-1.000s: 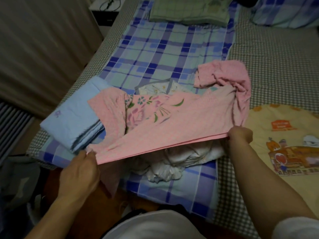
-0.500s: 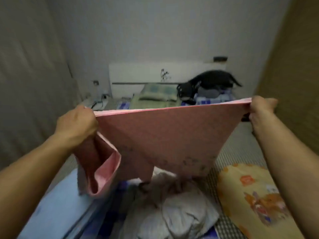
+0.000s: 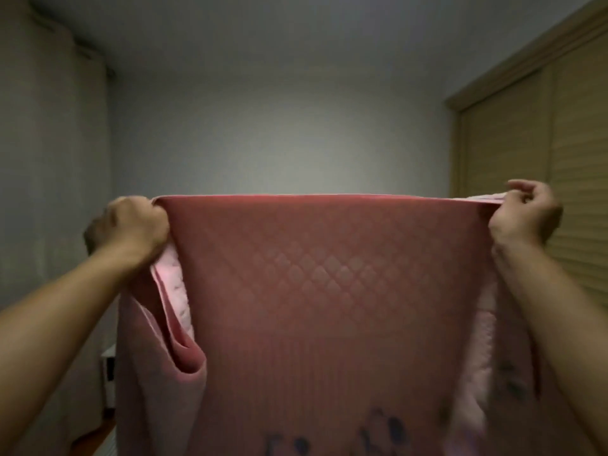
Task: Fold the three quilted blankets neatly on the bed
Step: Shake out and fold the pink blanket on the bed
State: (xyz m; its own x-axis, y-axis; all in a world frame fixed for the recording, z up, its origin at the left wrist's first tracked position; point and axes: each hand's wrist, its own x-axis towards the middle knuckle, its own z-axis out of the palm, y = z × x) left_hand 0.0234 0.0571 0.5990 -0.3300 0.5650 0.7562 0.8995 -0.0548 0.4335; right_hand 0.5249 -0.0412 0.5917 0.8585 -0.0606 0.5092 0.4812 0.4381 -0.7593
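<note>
A pink quilted blanket (image 3: 325,291) hangs stretched in front of me at head height, its diamond stitching showing and a dark print near its bottom edge. My left hand (image 3: 131,225) grips its top left corner in a fist. My right hand (image 3: 523,215) pinches the top right corner, with some fingers lifted. A doubled fold of the blanket sags below my left hand. The bed and the other blankets are hidden behind the cloth.
A pale wall (image 3: 279,126) fills the view ahead. A curtain (image 3: 49,159) hangs on the left. Wooden wardrobe doors (image 3: 543,133) stand on the right. A white bedside unit (image 3: 108,373) shows low on the left.
Both hands have raised the pink blanket from just above the bed to head height and pulled its top edge taut. My view has tilted up, so the bed has dropped out of sight.
</note>
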